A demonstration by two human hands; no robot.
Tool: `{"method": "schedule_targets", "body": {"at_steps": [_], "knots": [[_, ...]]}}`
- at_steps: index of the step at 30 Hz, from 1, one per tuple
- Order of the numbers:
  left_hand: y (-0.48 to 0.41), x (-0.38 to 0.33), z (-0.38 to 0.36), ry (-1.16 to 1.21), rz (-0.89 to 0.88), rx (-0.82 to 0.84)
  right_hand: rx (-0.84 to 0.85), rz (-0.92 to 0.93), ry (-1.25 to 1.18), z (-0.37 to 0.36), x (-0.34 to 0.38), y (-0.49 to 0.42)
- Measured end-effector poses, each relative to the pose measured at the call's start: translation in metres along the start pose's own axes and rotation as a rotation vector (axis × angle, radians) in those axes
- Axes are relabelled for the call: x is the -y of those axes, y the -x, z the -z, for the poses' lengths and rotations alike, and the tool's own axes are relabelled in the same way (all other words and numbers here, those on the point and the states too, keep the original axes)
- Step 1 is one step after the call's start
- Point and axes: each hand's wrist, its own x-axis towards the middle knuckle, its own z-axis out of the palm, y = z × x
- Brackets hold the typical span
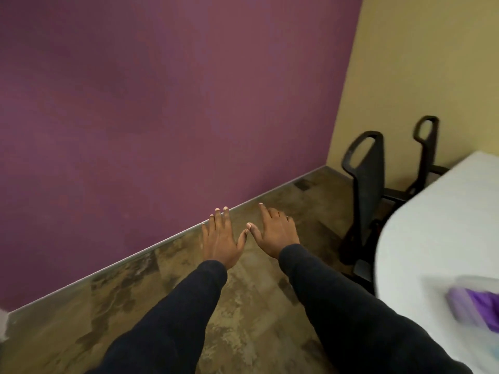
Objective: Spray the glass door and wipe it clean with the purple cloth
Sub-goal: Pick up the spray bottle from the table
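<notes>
Nothing begun: left hand (220, 238) and right hand (275, 233) outstretched, empty, fingers straight; crumpled purple cloth (484, 302) lies on the white rounded surface (432, 211) to the right, likely fetched next; glass door unseen

One head-worn camera is looking forward and steeply down (its wide lens is bending the edges), framing the left hand (220, 236) and right hand (275, 233) mid-picture, floor (162, 306) and purple wall (162, 103) beyond, a white table (432, 225) crowding the right.

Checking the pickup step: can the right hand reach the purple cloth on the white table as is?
Probably yes: the right hand is open and empty, and nothing stands between it and the purple cloth on the table.
</notes>
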Motion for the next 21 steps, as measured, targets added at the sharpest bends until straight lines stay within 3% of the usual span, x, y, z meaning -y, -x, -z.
{"method": "schedule_targets", "body": {"at_steps": [10,21], "knots": [[0.024,-0.209,-0.058,0.059,-0.225,0.077,0.019,-0.260,0.044,0.061,-0.195,0.093],[0.070,-0.397,-0.130,0.009,-0.545,0.232,-0.041,-0.635,-0.023,0.082,-0.339,0.213]]}}
